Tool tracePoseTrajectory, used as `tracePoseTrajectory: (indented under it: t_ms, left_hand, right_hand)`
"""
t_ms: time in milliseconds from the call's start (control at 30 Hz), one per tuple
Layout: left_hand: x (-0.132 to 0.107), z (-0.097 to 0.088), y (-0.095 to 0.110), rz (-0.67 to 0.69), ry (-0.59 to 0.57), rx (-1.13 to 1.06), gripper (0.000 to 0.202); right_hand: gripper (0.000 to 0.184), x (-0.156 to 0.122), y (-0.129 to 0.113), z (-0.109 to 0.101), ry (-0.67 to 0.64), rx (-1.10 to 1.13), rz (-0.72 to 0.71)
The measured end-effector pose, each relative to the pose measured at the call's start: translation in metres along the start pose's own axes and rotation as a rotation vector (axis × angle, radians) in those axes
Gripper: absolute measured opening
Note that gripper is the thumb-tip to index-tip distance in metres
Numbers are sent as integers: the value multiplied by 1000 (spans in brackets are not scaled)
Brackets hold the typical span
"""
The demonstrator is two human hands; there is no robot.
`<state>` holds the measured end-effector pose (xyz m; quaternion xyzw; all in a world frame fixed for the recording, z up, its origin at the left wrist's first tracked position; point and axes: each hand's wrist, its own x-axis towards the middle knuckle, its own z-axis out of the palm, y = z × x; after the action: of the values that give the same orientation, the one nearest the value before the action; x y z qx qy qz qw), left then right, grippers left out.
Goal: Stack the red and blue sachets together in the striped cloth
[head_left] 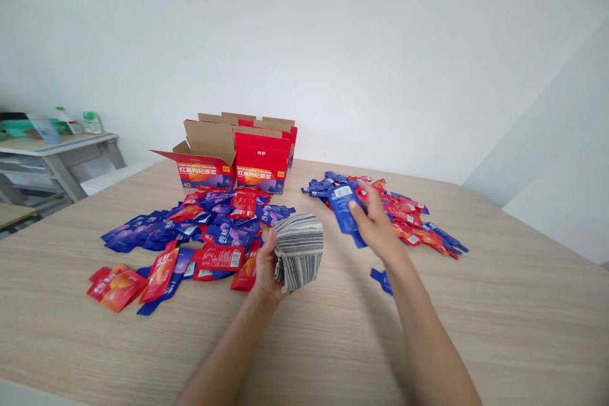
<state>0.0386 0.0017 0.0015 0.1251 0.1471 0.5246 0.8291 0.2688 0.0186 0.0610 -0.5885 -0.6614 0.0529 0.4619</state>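
My left hand [268, 271] is closed around a folded striped cloth [301, 252] in grey, black and cream, held up over the middle of the table. Between the thumb and fingers of my right hand [374, 221] is a blue pouch [346, 212] with a white barcode label, raised above the tabletop. Another blue pouch [383, 281] lies flat on the table, partly hidden by my right forearm. Beyond my right hand spreads a heap of red and blue pouches [406, 216]. Left of the cloth lies a bigger pile of red and blue pouches [228, 235].
Open red cardboard boxes [261, 162] stand behind the left pile, flaps up, some partly hidden behind others. A wooden-topped table [495, 304] carries everything, with a white wall along its far side. At far left a side table [52, 147] holds a cup and bottles.
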Motion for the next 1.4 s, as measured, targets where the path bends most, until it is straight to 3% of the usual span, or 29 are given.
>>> tracePoseTrajectory:
  t_ms: [100,167,233,333,467,600,933,1167,1267,1400]
  left_hand:
    - [-1,1,-3,-37,-24,15,50]
    - [-2,1,-4,-38,-20,18,50]
    - [-1,1,-5,-23,2,12,52]
    - [2,3,-8,-4,0,4,54]
    - [9,6,-14,16,-37,-9,58]
    - [7,3,-14,-10,-19,-28,57]
    - [2,5,-5,-91,29,-130,58]
    - [3,-6,20,53,116,-182,59]
    - [4,-11,23,33,132,-181,62]
    - [5,-13,24,44,161,-150,59]
  right_hand:
    - [39,-23,-44,53,-38,157,-139]
    - [37,-37,-58,77,-88,50,-156]
    - [38,-44,-60,87,-62,-131,-198]
    - [45,-44,-55,84,-70,-331,-384]
    - [56,-37,-49,74,-269,-386,-574]
    - [54,-36,-46,77,-305,-389,-581]
    - [49,-50,-51,93,-204,-439,-549]
    - [49,-58,-67,91,-346,-438,-686]
    - [63,-59,-73,86,-451,-418,-692]
    - [102,-59,-79,77,-598,-364,-589]
